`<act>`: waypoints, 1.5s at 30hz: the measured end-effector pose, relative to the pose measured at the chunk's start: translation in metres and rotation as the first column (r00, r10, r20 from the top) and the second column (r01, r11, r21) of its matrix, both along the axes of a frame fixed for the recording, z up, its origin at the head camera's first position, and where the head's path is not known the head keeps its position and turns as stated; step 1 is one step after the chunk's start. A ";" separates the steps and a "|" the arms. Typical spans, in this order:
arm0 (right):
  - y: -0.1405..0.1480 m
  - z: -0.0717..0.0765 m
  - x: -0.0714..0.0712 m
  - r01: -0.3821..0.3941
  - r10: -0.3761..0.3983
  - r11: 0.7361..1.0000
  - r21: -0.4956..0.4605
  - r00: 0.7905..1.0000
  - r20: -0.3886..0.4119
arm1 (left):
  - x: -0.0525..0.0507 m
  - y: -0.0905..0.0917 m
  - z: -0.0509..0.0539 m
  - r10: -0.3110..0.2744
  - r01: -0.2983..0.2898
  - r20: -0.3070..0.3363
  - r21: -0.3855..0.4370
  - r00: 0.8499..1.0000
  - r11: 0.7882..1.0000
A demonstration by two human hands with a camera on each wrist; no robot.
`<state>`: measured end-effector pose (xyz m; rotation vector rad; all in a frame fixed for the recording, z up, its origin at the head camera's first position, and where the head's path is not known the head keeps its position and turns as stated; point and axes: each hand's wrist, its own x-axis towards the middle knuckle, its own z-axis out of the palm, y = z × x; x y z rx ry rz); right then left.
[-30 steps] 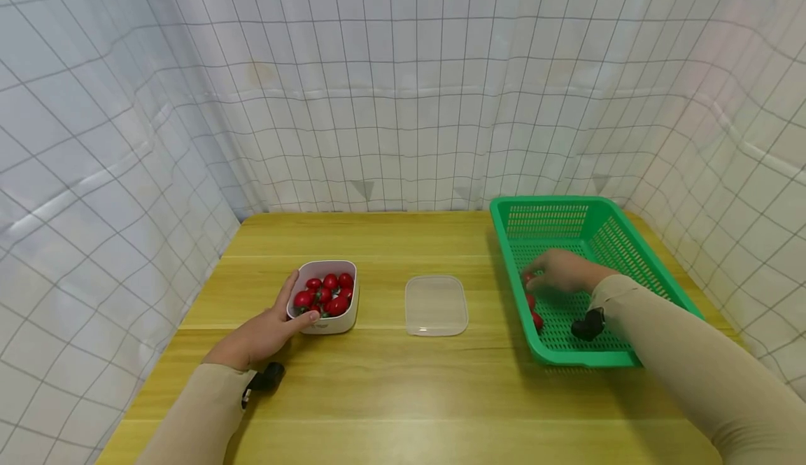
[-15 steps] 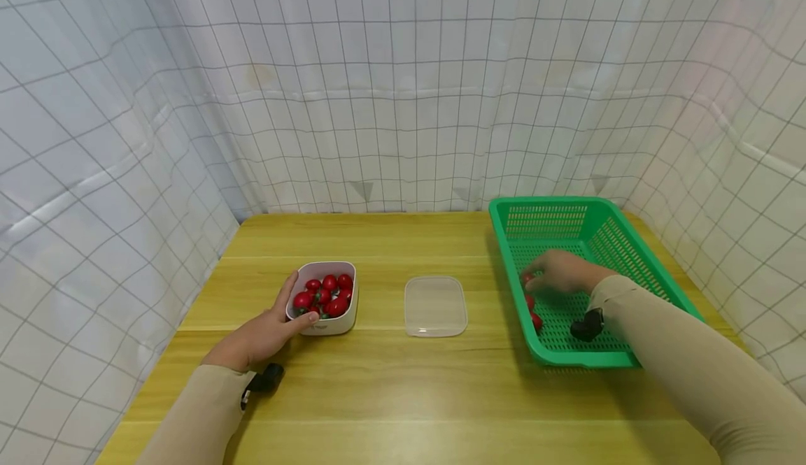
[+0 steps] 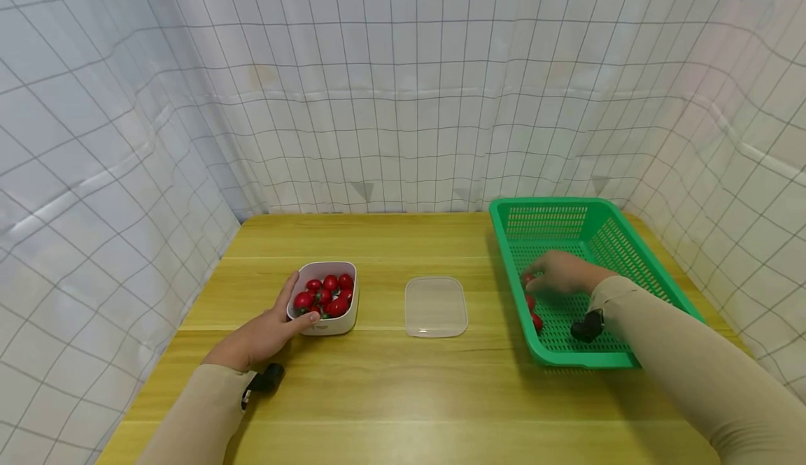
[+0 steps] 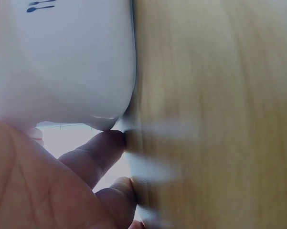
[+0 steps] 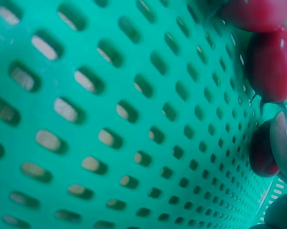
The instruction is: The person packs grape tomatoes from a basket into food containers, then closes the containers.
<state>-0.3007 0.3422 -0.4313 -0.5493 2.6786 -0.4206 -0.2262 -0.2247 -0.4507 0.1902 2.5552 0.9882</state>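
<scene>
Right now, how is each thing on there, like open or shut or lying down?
White box: open on top.
Tomatoes in the box: heaped together, uncovered.
Clear lid: off, lying flat on the table.
Green basket: open, upright.
Tomatoes in the basket: loose, along its left side.
Left hand: resting against the box.
Right hand: inside the basket, touching a tomato.

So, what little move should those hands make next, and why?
Probably lift the red tomato at the tips of the right hand out of the green basket: a fingertip touches it, though how firm the grip is can't be seen. The left hand holds the white container, whose tomatoes sit below its rim, so one more would seem to fit.
</scene>
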 end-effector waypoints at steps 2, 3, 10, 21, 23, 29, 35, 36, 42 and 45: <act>0.000 0.000 0.000 -0.003 0.003 1.000 0.001 1.000 -0.002 | 0.000 0.000 0.000 0.000 0.000 -0.001 -0.003 1.000 1.000; 0.000 0.000 0.000 -0.004 0.004 1.000 0.002 1.000 -0.002 | 0.000 -0.001 -0.001 -0.001 0.001 -0.001 -0.005 1.000 1.000; -0.001 0.000 0.001 -0.011 0.011 1.000 0.003 1.000 -0.003 | 0.000 -0.002 -0.001 -0.002 0.002 0.004 0.008 1.000 1.000; 0.000 0.000 0.000 -0.047 0.047 0.999 0.008 0.998 -0.034 | 0.002 -0.001 0.001 -0.012 0.012 0.000 -0.026 1.000 1.000; 0.000 0.001 0.000 -0.051 0.051 0.999 0.007 0.998 -0.040 | 0.002 -0.001 0.002 -0.010 0.010 -0.001 -0.025 1.000 1.000; 0.001 0.001 0.001 -0.055 0.054 0.998 -0.010 0.997 -0.058 | 0.002 0.000 0.002 -0.012 0.012 -0.005 -0.013 1.000 1.000; 0.003 0.008 0.003 -0.042 0.040 0.999 -0.013 0.991 -0.124 | 0.002 -0.001 0.000 -0.013 0.013 -0.010 -0.009 1.000 1.000; 0.003 0.010 0.003 -0.039 0.037 0.999 -0.015 0.990 -0.136 | 0.002 -0.001 0.000 -0.013 0.013 -0.010 -0.009 1.000 1.000; 0.001 0.027 0.007 -0.036 0.031 0.999 -0.023 0.982 -0.185 | 0.001 -0.002 -0.002 -0.007 0.007 0.003 0.007 1.000 1.000; -0.002 0.039 0.007 -0.020 0.017 1.000 -0.014 0.976 -0.217 | 0.000 -0.002 -0.002 -0.008 0.008 0.000 0.006 1.000 1.000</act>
